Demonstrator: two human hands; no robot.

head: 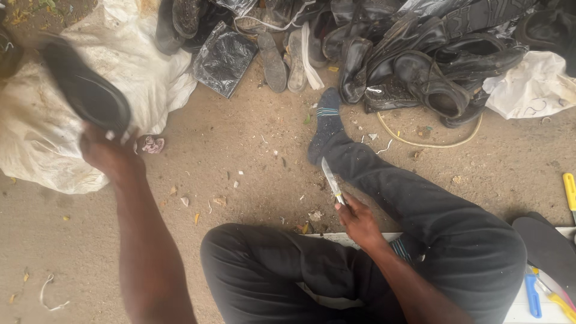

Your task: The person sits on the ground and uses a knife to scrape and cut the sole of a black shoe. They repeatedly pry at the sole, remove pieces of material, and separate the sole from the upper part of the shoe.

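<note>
Dark trousers point(312, 270) of the person fill the lower middle of the view, with the knees bent and one leg stretched toward 12 o'clock, ending in a dark sock point(324, 123) with pale stripes.

At 9 o'clock the left hand point(108, 153) is raised over the sandy ground point(252, 162). Its fingers point(123, 137) are closed around the heel end of a black shoe point(84, 90), which points up toward 10 o'clock and looks a little blurred. Behind the shoe lies a big white sack point(36, 132), and a small pinkish scrap of cloth point(151, 144) rests on the ground just beside the hand.

Near the centre, the right hand point(360, 222) rests beside the stretched leg. Its fingers are pressed together around the handle of a knife point(332, 180), and the pale blade points toward 11 o'clock, close to the sock.

At 12 o'clock a black plastic bag point(223, 59) lies next to two worn grey soles point(285, 60). From 12 to 2 o'clock there is a heap of black shoes point(420, 60), piled one on another. A yellowish cord point(429, 143) curves on the ground in front of the heap, and another white sack point(531, 87) is at 2 o'clock.

At 4 o'clock a dark flat sole point(543, 246) lies on a white board point(522, 312), with a blue tool point(532, 295) beside it and a yellow tool point(570, 191) above it, at the right edge.
</note>
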